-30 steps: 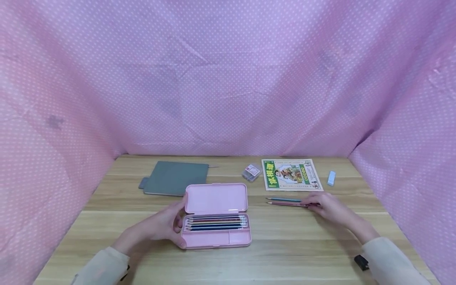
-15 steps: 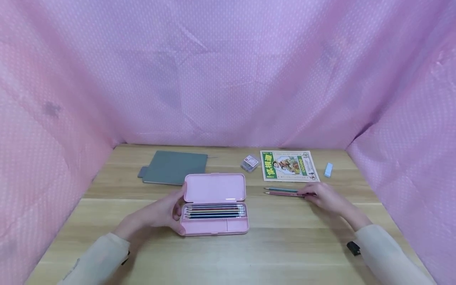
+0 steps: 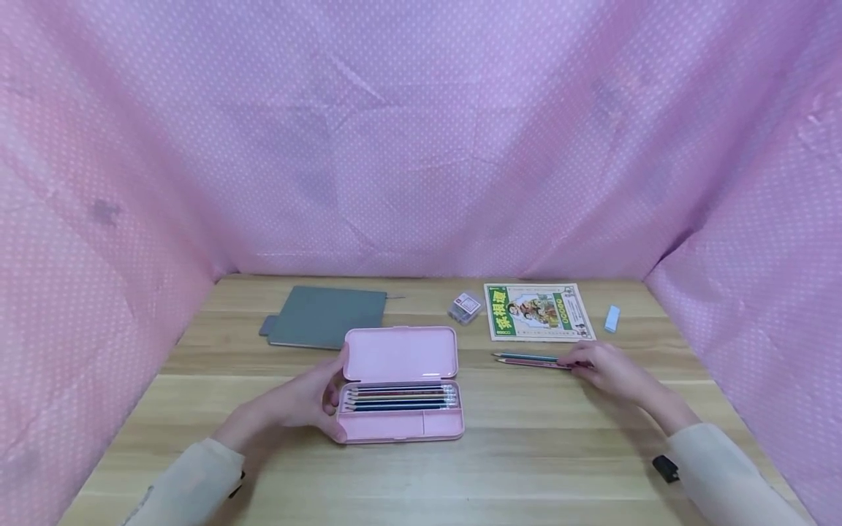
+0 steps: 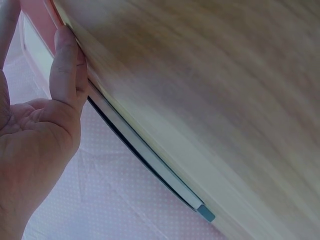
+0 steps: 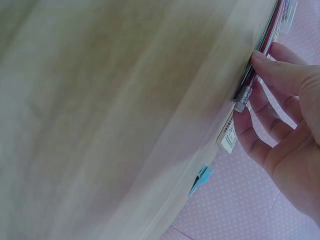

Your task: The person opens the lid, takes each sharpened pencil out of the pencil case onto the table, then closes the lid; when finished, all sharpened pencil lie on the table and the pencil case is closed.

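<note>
A pink pencil case (image 3: 400, 354) lies with its lid up, and several pencils (image 3: 401, 398) fill its rear compartment. My left hand (image 3: 299, 400) grips the left side of the case, the thumb at the front corner and a fingertip at the lid's edge. Right of the case, a red pencil (image 3: 533, 362) and a teal pencil (image 3: 526, 356) lie side by side, tips pointing left. My right hand (image 3: 608, 372) pinches the red pencil near its eraser end; the fingers hide the teal one's rear end. The right wrist view shows the metal ferrule (image 5: 244, 95) between thumb and fingers.
Behind the case lies a grey-green notebook (image 3: 332, 315). A small clear box with a white label (image 3: 465, 308) stands at the back, left of an illustrated booklet (image 3: 539, 313). A light blue eraser (image 3: 612, 318) is at the far right. Pink dotted cloth (image 3: 421, 161) hangs around the wooden table (image 3: 526, 467).
The head view has tilted slightly down and back up. Both hands keep nearly the same places, left on the case and right at the pencils.
</note>
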`<state>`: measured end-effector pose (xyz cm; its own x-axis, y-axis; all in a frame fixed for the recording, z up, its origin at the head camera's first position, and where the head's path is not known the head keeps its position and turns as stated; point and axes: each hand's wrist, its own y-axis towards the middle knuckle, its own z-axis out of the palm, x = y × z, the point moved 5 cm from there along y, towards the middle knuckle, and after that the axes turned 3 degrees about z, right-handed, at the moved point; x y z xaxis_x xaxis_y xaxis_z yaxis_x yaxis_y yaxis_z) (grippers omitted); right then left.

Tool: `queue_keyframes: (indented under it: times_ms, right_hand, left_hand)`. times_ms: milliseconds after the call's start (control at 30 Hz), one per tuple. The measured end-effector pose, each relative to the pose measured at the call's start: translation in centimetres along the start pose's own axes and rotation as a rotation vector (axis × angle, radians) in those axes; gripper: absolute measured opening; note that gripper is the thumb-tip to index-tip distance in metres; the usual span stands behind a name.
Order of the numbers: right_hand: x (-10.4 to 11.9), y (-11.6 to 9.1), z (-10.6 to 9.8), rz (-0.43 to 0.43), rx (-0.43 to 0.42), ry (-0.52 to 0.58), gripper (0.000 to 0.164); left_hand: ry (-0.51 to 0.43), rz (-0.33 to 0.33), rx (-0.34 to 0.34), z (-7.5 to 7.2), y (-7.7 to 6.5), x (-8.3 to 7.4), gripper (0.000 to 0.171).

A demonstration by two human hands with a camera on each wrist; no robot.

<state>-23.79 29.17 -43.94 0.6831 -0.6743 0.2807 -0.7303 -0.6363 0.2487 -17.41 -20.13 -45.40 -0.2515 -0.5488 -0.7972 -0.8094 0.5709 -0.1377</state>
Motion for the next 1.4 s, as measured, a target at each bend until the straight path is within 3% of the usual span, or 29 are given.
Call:
queue_keyframes:
  times_ms: [567, 800, 967, 1167, 1400]
  right_hand:
    - [-0.2, 0.1, -0.3, 0.018, -0.028, -0.012, 0.031]
    - [-0.4, 0.2, -0.4, 0.068, 0.006, -0.014, 0.033]
    - [-0.2, 0.4, -1.0, 0.042, -0.041, -0.006, 0.032]
    - [1.3, 1.4, -1.7, 0.029, -0.06, 0.04, 0.03]
    - [5.2, 3.3, -2.3, -0.014, -0.109, 0.093, 0.042]
  left_hand:
    - [-0.011, -0.013, 0.003, 0.1, 0.0, 0.0, 0.142]
    - [-0.016, -0.01, 0.007, 0.2, 0.0, 0.2, 0.143]
    - [-0.016, -0.007, 0.005, 0.2, 0.1, 0.3, 0.143]
    - [-0.009, -0.006, 0.006, 0.2, 0.1, 0.2, 0.143]
    - [-0.015, -0.001, 0.015, 0.1, 0.1, 0.3, 0.143]
